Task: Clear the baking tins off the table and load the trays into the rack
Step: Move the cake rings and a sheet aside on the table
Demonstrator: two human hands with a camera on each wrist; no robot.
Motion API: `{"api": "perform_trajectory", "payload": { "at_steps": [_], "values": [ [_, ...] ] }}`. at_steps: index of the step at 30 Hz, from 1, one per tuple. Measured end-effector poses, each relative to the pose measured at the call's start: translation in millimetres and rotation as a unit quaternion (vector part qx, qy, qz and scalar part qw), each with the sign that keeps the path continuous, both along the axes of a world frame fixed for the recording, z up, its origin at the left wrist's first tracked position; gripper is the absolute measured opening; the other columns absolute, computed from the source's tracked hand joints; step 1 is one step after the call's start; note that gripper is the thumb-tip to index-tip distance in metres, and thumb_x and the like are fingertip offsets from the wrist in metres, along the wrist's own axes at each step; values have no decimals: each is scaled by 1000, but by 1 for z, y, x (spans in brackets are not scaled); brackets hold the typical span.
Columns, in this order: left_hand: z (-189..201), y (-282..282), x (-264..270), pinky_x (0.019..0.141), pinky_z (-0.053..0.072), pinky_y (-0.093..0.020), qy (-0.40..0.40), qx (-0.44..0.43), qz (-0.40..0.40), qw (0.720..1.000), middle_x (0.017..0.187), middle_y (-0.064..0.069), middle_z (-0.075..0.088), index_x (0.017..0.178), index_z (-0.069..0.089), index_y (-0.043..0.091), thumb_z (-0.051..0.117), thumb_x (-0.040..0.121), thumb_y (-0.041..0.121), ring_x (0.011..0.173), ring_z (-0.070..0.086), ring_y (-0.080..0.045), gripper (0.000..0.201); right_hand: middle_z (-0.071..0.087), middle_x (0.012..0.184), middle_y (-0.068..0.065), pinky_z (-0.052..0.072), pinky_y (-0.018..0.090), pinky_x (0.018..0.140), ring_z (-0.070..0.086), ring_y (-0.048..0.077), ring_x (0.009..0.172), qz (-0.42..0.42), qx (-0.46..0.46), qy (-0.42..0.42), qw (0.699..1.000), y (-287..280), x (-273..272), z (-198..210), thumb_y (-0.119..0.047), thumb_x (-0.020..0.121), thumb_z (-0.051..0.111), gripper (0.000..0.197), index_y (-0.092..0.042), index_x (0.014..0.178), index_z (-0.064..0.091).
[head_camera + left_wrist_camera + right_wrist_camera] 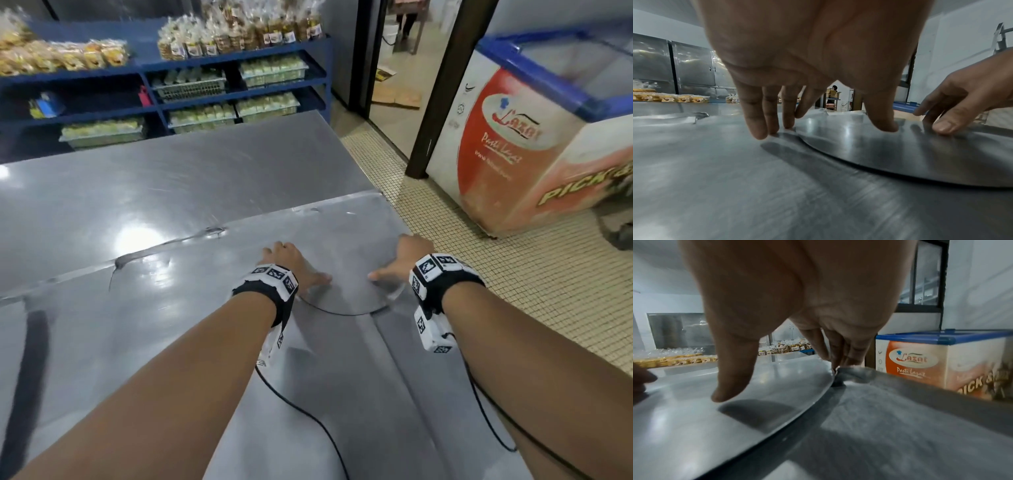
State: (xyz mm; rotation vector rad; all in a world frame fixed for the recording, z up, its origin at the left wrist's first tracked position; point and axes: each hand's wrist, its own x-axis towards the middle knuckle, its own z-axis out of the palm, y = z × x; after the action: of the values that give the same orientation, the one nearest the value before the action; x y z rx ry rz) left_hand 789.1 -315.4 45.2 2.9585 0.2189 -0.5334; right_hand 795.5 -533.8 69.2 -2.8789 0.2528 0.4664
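A flat round metal tray (pixel 346 274) lies on the steel table (pixel 137 205), close to the table's right edge. My left hand (pixel 287 257) is at its left rim, fingers fairly straight with tips on the table (pixel 694 162), thumb pressing on the tray (pixel 900 154). My right hand (pixel 407 253) is at the right rim. Its fingers (pixel 838 353) curl at the edge of the tray (pixel 694 418), while the thumb hovers just above the surface. A dark gap under the near and right rim shows that side slightly raised.
The table's right edge (pixel 941 399) runs just beside my right hand, with tiled floor (pixel 513 274) below. An ice-cream freezer (pixel 513 137) stands to the right. Blue shelves (pixel 205 68) with packed goods stand beyond the table. A raised seam (pixel 205 236) crosses the tabletop.
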Motion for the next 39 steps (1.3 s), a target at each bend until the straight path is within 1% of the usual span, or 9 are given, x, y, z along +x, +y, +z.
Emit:
{"api": "perform_trajectory", "payload": {
  "at_steps": [2,4,9,15,19,23,29,34,39],
  "values": [
    [-6,-1,6,99,46,-46,-11,4,9,1000,130,-10,44,137,44,4,63,52,89,123,42,-34,121,61,115,4,56,39,89,60,29,107,-14,38,-11,999,-2,5,-9,-72,31,81,104,-15,115,57],
    [-8,1,7,94,47,-46,-16,13,11,1000,124,-7,43,131,50,7,64,44,92,119,41,-32,123,62,115,4,56,37,90,62,28,107,-36,63,-22,997,-3,8,-12,-64,32,90,104,-12,117,57],
    [-10,3,3,97,46,-45,-33,-25,44,998,123,-6,44,130,47,9,68,36,92,120,42,-31,127,53,128,12,49,42,100,50,32,121,-45,63,-47,996,0,10,-7,-63,27,92,125,-8,130,47],
    [-4,9,-12,101,40,-32,-132,-229,126,956,134,-13,41,138,37,6,91,60,44,122,45,-29,102,38,137,17,42,47,104,42,37,126,-70,130,-115,982,3,-12,18,-38,36,100,127,-3,137,32],
    [13,10,-29,86,34,-21,-204,-263,139,933,135,-11,40,137,34,7,91,61,39,115,43,-24,100,35,137,21,44,47,101,47,40,120,-89,159,-189,965,13,-40,38,-27,42,100,122,-2,138,29],
    [51,23,-54,90,42,-28,-248,-294,154,910,135,-13,36,137,33,8,92,62,31,115,48,-27,98,36,138,20,45,46,100,47,39,121,-109,182,-248,945,31,-70,64,-24,43,100,117,-5,136,31],
    [115,70,-118,101,48,-41,-286,-303,153,896,138,-14,34,140,29,11,91,67,29,120,49,-34,97,38,133,17,45,49,100,47,39,118,-108,206,-288,929,83,-126,110,-24,42,100,114,-12,132,31],
    [168,140,-203,103,47,-42,-334,-302,172,876,136,-13,34,137,31,13,91,66,26,121,50,-35,94,35,135,17,41,46,105,45,38,121,-75,224,-308,921,156,-194,156,-27,42,100,120,-9,135,27],
    [198,226,-303,102,45,-40,-364,-282,211,862,137,-13,35,139,30,14,92,65,23,121,50,-34,96,38,134,16,43,43,99,46,37,119,-30,271,-307,912,242,-273,179,-24,39,100,116,-8,130,30]
  ]
}}
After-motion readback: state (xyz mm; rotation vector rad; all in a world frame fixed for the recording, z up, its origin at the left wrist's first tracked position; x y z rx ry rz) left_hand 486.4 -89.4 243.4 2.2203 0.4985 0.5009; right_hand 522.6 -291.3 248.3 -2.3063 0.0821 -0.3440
